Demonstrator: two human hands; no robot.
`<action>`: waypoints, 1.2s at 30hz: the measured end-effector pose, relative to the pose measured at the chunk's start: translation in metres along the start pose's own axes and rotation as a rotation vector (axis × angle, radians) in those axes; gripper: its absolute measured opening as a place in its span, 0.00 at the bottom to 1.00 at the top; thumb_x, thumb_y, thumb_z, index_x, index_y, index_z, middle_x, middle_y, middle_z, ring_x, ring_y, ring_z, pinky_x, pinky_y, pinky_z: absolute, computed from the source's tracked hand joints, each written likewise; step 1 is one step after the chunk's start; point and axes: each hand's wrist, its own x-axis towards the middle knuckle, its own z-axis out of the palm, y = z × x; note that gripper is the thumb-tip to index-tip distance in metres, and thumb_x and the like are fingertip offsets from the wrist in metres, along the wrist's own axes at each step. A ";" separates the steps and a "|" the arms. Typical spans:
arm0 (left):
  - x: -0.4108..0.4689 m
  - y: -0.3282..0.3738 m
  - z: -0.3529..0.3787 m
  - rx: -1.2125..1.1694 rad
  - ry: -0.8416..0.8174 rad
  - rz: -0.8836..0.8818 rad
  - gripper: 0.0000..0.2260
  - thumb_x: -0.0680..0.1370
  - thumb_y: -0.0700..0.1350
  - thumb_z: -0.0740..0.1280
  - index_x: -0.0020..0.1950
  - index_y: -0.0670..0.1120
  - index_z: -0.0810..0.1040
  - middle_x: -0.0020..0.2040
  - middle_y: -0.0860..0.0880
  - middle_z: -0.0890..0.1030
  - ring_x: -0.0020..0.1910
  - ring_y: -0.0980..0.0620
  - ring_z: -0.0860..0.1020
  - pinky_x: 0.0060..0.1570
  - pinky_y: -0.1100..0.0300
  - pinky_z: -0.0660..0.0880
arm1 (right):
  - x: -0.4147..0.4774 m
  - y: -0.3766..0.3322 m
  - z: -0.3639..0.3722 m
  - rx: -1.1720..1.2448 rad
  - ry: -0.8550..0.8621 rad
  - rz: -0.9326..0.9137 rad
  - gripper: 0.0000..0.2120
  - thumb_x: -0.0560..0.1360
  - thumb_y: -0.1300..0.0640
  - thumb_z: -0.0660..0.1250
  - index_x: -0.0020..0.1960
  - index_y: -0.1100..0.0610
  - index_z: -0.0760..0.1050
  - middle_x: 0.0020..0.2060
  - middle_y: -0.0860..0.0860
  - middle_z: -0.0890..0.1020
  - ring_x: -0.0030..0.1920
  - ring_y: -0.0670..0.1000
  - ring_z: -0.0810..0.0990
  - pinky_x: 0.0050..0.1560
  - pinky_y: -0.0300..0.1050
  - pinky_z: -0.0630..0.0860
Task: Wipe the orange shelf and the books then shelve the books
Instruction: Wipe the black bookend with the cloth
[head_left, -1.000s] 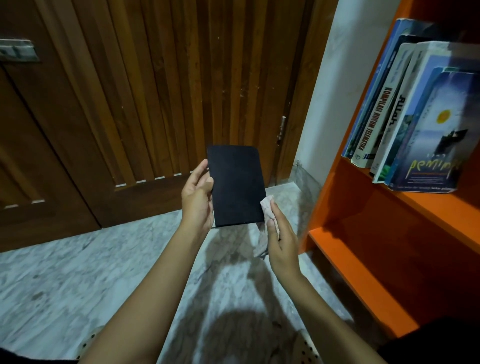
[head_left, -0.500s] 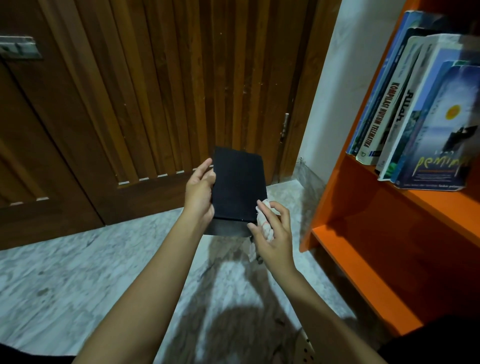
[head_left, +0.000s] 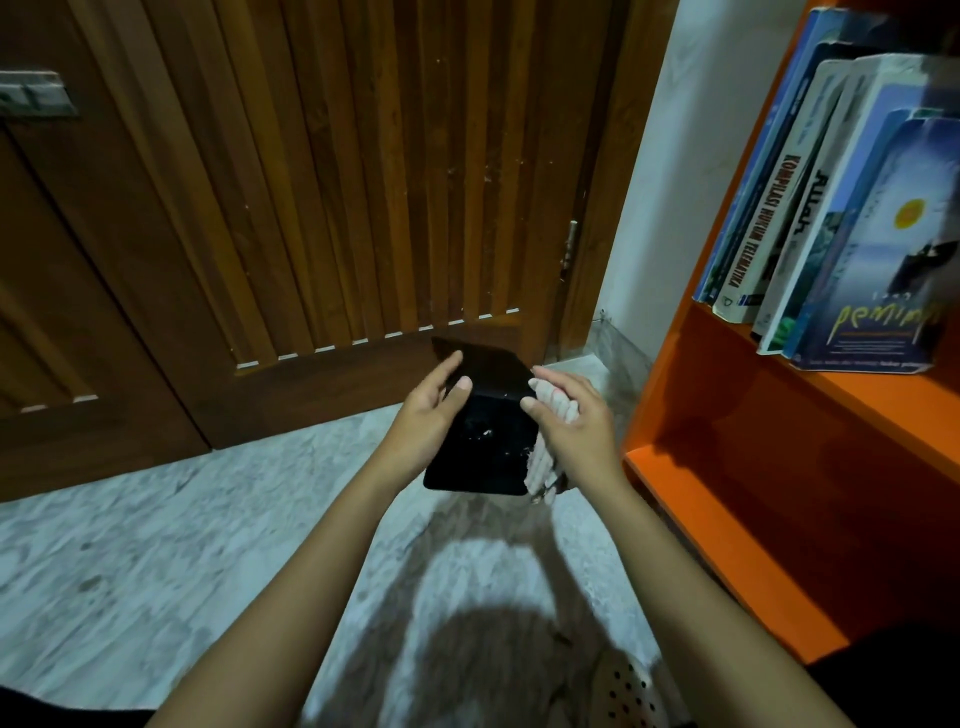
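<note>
At the centre of the view, above the floor (head_left: 156, 545), both hands hold a black book (head_left: 483, 452) tilted, its near cover facing up and flecked with pale specks. The left hand (head_left: 428, 415) grips its left side, thumb on the cover and fingers on the far face. The right hand (head_left: 576, 431) closes round a white cloth (head_left: 557, 402) pressed to the book's right edge, thumb tip at the book's upper corner; a fold of cloth hangs below the hand. At 3 o'clock stands the orange shelf (head_left: 727, 457), just beside the right hand but not touching it, its lower board running toward 5 o'clock. On its upper board, at 2 o'clock, a row of books (head_left: 841, 234) leans to the right, spines and one blue cover outward. A slatted wooden door (head_left: 337, 182) fills 10 to 12 o'clock.
</note>
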 end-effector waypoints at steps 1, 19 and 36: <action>-0.002 0.000 0.001 -0.014 -0.018 0.014 0.18 0.81 0.48 0.58 0.72 0.51 0.66 0.65 0.49 0.75 0.63 0.52 0.75 0.63 0.55 0.72 | 0.003 -0.001 -0.003 0.004 -0.013 0.018 0.15 0.71 0.59 0.72 0.58 0.52 0.78 0.52 0.44 0.78 0.54 0.41 0.75 0.51 0.21 0.67; 0.002 0.005 0.018 -0.452 -0.049 -0.012 0.15 0.83 0.43 0.54 0.68 0.46 0.70 0.52 0.42 0.81 0.55 0.48 0.80 0.54 0.59 0.77 | -0.013 -0.003 0.022 -0.260 0.129 -0.148 0.20 0.79 0.61 0.60 0.70 0.55 0.67 0.69 0.50 0.71 0.71 0.46 0.64 0.69 0.31 0.57; 0.009 -0.002 0.005 -0.658 0.017 -0.050 0.15 0.83 0.39 0.52 0.67 0.40 0.70 0.54 0.40 0.80 0.54 0.46 0.79 0.53 0.59 0.77 | -0.021 -0.007 0.029 -0.224 -0.338 -0.463 0.20 0.80 0.59 0.58 0.71 0.54 0.66 0.71 0.48 0.66 0.73 0.44 0.60 0.73 0.39 0.57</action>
